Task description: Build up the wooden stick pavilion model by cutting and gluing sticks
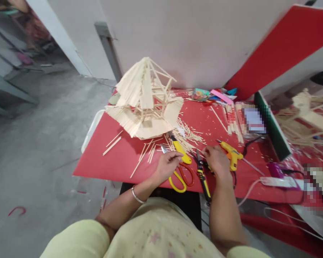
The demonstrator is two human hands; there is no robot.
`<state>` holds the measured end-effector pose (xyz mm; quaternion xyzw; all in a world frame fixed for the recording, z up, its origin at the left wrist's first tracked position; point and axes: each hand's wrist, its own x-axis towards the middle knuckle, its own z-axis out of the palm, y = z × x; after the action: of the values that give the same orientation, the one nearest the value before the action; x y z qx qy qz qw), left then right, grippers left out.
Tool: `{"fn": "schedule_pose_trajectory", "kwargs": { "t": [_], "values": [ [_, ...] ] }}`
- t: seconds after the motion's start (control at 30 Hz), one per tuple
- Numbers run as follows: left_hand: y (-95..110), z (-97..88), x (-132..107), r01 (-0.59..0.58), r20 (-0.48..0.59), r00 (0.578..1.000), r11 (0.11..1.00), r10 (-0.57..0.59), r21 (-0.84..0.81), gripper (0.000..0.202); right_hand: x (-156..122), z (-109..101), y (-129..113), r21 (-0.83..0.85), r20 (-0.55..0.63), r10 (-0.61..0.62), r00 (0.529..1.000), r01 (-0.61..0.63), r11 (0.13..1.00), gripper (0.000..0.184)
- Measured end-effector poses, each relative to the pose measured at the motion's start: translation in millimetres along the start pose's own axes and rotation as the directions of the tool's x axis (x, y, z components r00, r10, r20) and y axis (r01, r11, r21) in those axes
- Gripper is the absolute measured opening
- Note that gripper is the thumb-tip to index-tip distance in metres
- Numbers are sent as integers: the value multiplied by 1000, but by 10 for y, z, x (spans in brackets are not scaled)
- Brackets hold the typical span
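Note:
My left hand (pixel 167 165), a bangle on its wrist, rests on the red board (pixel 115 161) with fingers curled in a pinch; what it holds is too small to make out. It lies beside a yellow utility knife (pixel 181 148) and yellow-and-orange scissors (pixel 182 176). My right hand (pixel 216 160) is curled too, fingertips down among loose thin sticks (pixel 190 137), between black-and-yellow cutters (pixel 202 175) and a yellow glue gun (pixel 232 154). A stick-built model house (pixel 145 104) stands at the board's far left.
More stick bundles (pixel 233 120) and coloured paper packs (pixel 214 95) lie at the back. A green-edged board (pixel 273 127) stands on the right, with another stick model (pixel 308 114) behind it. A white power strip (pixel 281 182) and cables trail at the right. Grey floor lies to the left.

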<state>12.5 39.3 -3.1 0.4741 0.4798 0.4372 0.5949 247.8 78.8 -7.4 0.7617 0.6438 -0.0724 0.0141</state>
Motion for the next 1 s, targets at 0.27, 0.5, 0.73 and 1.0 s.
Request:
{"fn": "schedule_pose_trajectory", "kwargs": {
  "t": [0.27,0.5,0.73,1.0],
  "values": [
    [129,-923,-151,-49,-100,969,567,228,822,21,-59,11,-80,-105,56,15,998,-9,994,34],
    [139,-1482,-215,208,-267,954,343,135,916,23,-153,-49,-67,-81,-21,46,999,-48,996,35],
    [54,-1195,-104,195,-214,974,198,77,961,26,-343,-312,-408,76,-229,-198,953,220,972,41],
    [293,-1315,-391,94,-144,965,223,218,970,25,-512,-554,-783,225,-250,-374,893,429,875,39]
  ]
}}
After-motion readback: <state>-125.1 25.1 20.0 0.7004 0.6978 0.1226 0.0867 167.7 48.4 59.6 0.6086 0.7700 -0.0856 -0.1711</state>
